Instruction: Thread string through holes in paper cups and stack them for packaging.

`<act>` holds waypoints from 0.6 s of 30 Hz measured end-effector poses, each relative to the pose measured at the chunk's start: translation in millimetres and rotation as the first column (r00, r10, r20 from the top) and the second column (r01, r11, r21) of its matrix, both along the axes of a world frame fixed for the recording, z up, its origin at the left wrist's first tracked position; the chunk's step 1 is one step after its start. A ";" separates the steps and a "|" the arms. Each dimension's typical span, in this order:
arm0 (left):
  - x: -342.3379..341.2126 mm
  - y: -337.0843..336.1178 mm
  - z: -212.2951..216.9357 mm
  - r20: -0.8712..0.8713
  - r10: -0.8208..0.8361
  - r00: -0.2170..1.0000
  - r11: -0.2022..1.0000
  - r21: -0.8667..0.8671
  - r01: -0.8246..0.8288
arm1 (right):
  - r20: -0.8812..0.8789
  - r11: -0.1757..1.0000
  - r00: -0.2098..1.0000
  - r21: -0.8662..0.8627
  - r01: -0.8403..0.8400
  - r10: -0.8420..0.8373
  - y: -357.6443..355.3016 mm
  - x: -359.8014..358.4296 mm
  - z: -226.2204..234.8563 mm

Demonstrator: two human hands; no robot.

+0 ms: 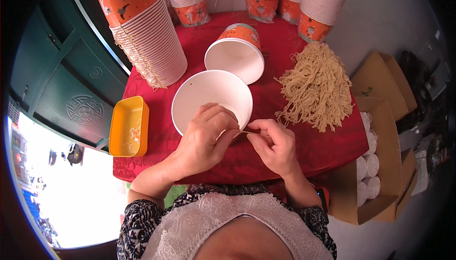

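A white-lined paper bucket [187, 99] tilts toward me at the table's front, its open mouth up and a small hole near the far rim. My left hand [209, 139] reaches over the near rim, fingers partly inside, closed on the rim's right side. Beside it, my right hand [275, 147] pinches a thin beige cord [251, 132] that runs to the left fingertips. How the cord meets the rim is hidden by the fingers. Just behind, a second orange-printed bucket [234, 60] lies on its side.
A tall stack of nested buckets [152, 46] with cords along its side stands at left. A yellow tray [115, 131] holds small bits. Right lies a heap of beige cords [319, 89]. Wrapped stacks [264, 8] line the back; cardboard boxes [387, 141] stand beside the red-covered table [327, 153].
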State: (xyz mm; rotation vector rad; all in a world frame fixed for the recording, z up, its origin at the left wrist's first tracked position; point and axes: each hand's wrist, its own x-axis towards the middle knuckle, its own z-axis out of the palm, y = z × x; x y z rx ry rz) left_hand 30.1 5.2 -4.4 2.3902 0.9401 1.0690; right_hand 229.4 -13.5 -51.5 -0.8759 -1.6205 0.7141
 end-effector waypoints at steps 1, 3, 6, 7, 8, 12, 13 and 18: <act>-0.3 0.5 0.3 -0.007 -0.006 1.000 1.000 -0.003 0.006 | 0.037 0.998 0.999 0.062 0.027 -0.029 1.6 3.1 -3.2; -0.4 0.6 0.6 -0.013 -0.012 1.000 1.000 -0.009 0.012 | 0.104 0.981 0.990 0.182 0.071 -0.091 5.6 8.7 -7.3; -0.3 1.0 0.3 -0.010 -0.010 1.000 0.999 -0.032 0.010 | 0.098 0.979 0.988 0.179 0.097 -0.116 4.3 13.9 -6.7; -0.3 1.4 -0.3 -0.010 -0.014 1.000 1.000 -0.026 0.014 | 0.098 0.979 0.988 0.179 0.097 -0.116 3.7 14.7 -6.6; -0.5 1.6 -0.5 -0.010 -0.018 1.000 1.000 -0.021 0.018 | 0.096 0.976 0.986 0.183 0.117 -0.136 2.9 15.2 -6.7; -2.8 0.7 -1.3 -0.023 -0.011 1.000 1.000 -0.011 0.011 | 0.107 0.978 0.980 0.144 0.150 -0.166 -4.0 13.0 -6.3; -4.2 0.5 -1.8 -0.024 -0.009 1.000 1.000 -0.027 0.008 | 0.109 0.978 0.980 0.144 0.149 -0.165 -4.7 12.0 -7.3; 3.2 1.0 -0.9 -0.024 0.012 1.000 1.000 0.001 -0.012 | 0.097 0.967 0.979 0.199 0.157 -0.179 -5.1 16.4 -14.2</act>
